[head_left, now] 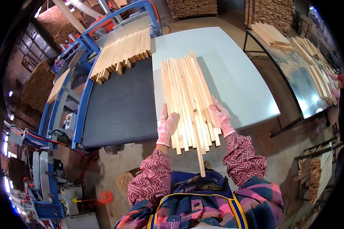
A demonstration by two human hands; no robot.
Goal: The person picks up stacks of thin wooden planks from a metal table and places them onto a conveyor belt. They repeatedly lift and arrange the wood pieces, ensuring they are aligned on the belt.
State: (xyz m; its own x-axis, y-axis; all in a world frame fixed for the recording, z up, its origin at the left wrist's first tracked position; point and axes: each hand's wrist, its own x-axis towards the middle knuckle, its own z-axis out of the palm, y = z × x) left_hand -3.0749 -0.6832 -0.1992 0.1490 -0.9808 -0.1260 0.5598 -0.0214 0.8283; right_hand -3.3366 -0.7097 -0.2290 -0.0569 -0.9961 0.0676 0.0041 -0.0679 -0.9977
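A bundle of long pale wooden strips (188, 103) lies lengthwise before me on the light grey tabletop (233, 68), its near ends jutting past the table's front edge. One strip sticks out toward my apron much farther than the others. My left hand (166, 125), in a pink-and-white knit glove, clasps the bundle's left side. On the opposite side my right hand (221, 116), gloved alike, presses inward, so the strips are held between both palms. The undersides of the strips and some of my fingertips are hidden.
Left of the tabletop runs a dark conveyor belt (120, 103) in a blue machine frame (80, 114). A row of wooden strips (122, 51) lies across its far part. At right, a second table (286, 72) carries more strips; another person's gloved hand (335, 77) is beside it.
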